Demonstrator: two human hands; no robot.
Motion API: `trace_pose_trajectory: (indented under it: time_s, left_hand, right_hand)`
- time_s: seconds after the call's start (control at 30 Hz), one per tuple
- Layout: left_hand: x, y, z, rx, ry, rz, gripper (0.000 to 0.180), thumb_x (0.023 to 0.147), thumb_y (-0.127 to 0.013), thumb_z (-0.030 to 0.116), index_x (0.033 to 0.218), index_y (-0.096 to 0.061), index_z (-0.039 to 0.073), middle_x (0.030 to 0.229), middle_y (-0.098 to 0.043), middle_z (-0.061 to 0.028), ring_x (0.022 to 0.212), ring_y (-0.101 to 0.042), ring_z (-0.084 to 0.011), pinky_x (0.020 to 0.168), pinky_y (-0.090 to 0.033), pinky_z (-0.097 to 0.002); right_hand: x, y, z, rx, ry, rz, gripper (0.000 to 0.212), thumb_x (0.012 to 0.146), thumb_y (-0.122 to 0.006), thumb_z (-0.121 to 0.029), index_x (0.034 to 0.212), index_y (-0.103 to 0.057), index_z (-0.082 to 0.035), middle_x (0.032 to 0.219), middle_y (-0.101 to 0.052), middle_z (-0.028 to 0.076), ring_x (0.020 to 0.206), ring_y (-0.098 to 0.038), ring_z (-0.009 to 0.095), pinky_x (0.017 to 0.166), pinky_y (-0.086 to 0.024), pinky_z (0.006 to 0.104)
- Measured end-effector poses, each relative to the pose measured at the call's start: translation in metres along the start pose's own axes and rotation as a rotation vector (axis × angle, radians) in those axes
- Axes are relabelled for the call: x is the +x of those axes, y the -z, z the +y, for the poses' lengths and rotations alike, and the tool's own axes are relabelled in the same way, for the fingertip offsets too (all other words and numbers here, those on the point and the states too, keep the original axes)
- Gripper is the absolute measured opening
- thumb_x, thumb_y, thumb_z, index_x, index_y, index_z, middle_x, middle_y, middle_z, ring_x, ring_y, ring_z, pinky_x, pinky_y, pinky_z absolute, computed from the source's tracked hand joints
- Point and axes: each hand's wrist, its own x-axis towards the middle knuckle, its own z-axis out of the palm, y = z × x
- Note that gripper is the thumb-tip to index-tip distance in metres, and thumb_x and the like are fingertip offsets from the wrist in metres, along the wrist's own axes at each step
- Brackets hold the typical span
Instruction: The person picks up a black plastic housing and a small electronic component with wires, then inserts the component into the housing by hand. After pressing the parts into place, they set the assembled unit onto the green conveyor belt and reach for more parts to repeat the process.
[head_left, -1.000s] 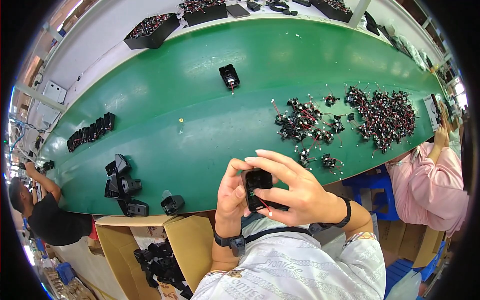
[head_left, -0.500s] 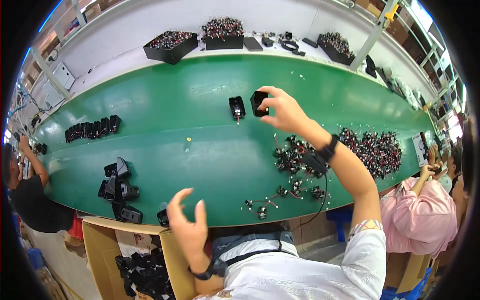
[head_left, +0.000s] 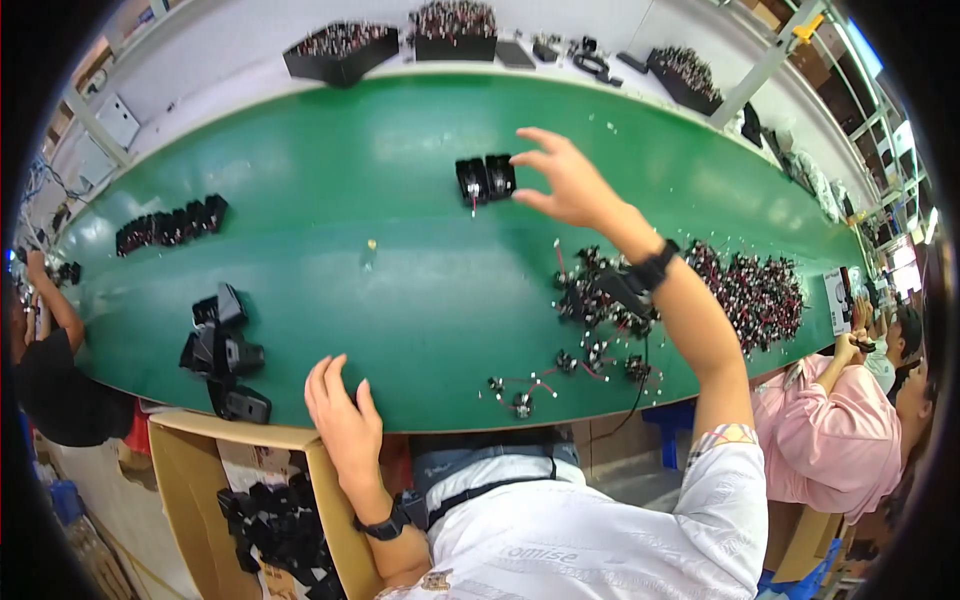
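Note:
Two black open plastic housings stand side by side on the green table. The left housing (head_left: pixel 471 182) has a short red-and-white wire sticking out of its front; the right housing (head_left: pixel 500 176) stands against it. My right hand (head_left: pixel 568 182) is just right of this pair, thumb and fingers spread, fingertips close to the right housing. Near the table's front edge, my left hand (head_left: pixel 345 412) is stretched out with the thumb apart. Anything underneath it is hidden. Left of that hand lies a pile of black housings (head_left: pixel 222 350).
Wired small parts (head_left: pixel 750 300) lie heaped at the right. A row of black housings (head_left: pixel 172 225) stands far left. Black bins (head_left: pixel 345 65) of parts line the back shelf. A cardboard box (head_left: pixel 185 500) of black pieces stands below the front edge. Co-workers sit at both ends.
My right hand has set down the housing beside the other one and let go. My left hand has lowered to the table edge, over where a black housing showed. The view has shifted slightly.

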Motion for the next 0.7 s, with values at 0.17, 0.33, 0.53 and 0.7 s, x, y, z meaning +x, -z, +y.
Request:
trace_pose_trajectory:
  time_s: [0.17, 0.33, 0.53, 0.7]
  left_hand:
    - [0.013, -0.028, 0.034, -0.109, -0.305, -0.036, 0.059, 0.078, -0.079, 0.011, 0.132, -0.057, 0.005, 0.142, -0.052, -0.0155, 0.140, -0.040, -0.0406, 0.115, -0.033, -0.0510]
    - [0.013, -0.036, 0.037, -0.204, -0.324, -0.055, 0.068, 0.075, -0.084, 0.015, 0.136, -0.054, 0.007, 0.142, -0.053, -0.0149, 0.139, -0.041, -0.0395, 0.115, -0.033, -0.0507]
    - [0.000, -0.041, 0.028, -0.229, -0.306, 0.011, 0.064, 0.074, -0.085, 0.016, 0.131, -0.058, 0.005, 0.135, -0.056, -0.0162, 0.130, -0.049, -0.0409, 0.111, -0.036, -0.0505]
    - [-0.001, -0.030, 0.047, -0.514, -0.322, 0.081, 0.060, 0.068, -0.079, -0.002, 0.125, -0.061, 0.005, 0.136, -0.051, -0.0193, 0.119, -0.057, -0.0376, 0.099, -0.049, -0.0441]
  right_hand:
    - [-0.066, 0.057, -0.121, 0.374, 0.001, -0.288, 0.026, 0.080, -0.078, -0.015, 0.104, -0.071, -0.008, 0.104, -0.071, 0.013, 0.103, -0.068, 0.030, 0.088, -0.055, 0.0408]
    - [-0.117, 0.020, -0.166, 0.290, 0.053, -0.497, 0.032, 0.077, -0.077, -0.012, 0.108, -0.070, -0.012, 0.099, -0.068, 0.008, 0.093, -0.066, 0.026, 0.081, -0.054, 0.0398]
    - [-0.113, -0.015, -0.159, 0.264, 0.116, -0.540, 0.026, 0.079, -0.074, -0.013, 0.104, -0.066, -0.009, 0.099, -0.066, 0.008, 0.090, -0.065, 0.028, 0.077, -0.054, 0.0419]
    - [-0.090, 0.012, -0.154, 1.008, -0.408, -0.529, 0.015, 0.097, -0.067, -0.017, 0.102, -0.068, -0.003, 0.091, -0.070, 0.005, 0.076, -0.066, 0.015, 0.067, -0.053, 0.0283]
